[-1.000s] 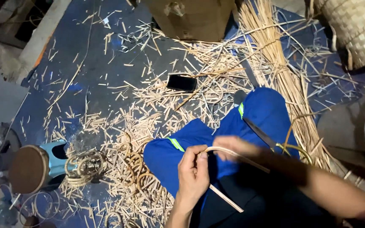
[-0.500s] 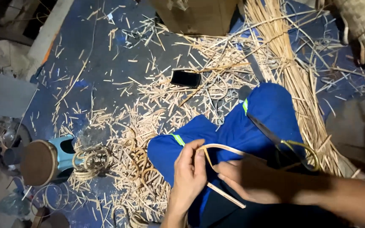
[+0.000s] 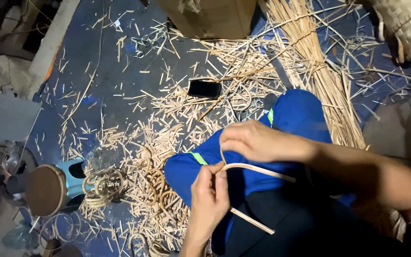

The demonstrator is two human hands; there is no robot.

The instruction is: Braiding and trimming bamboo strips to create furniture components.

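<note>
Bent tighter since the earlier frame, with cane strip [image 3: 258,170] looped above blue-trousered knee [image 3: 300,114], pinched by left hand [image 3: 210,197] at the bend, gripped under closed right hand [image 3: 258,140].

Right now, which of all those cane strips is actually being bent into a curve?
The long pale strip over the blue-trousered lap, pinched by the left hand and right hand. The bundled strips and floor offcuts lie untouched.

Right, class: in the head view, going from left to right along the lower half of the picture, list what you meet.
Round wooden stool top → stack of woven cane rings → left hand pinching a bent cane strip → right hand → right forearm.
</note>
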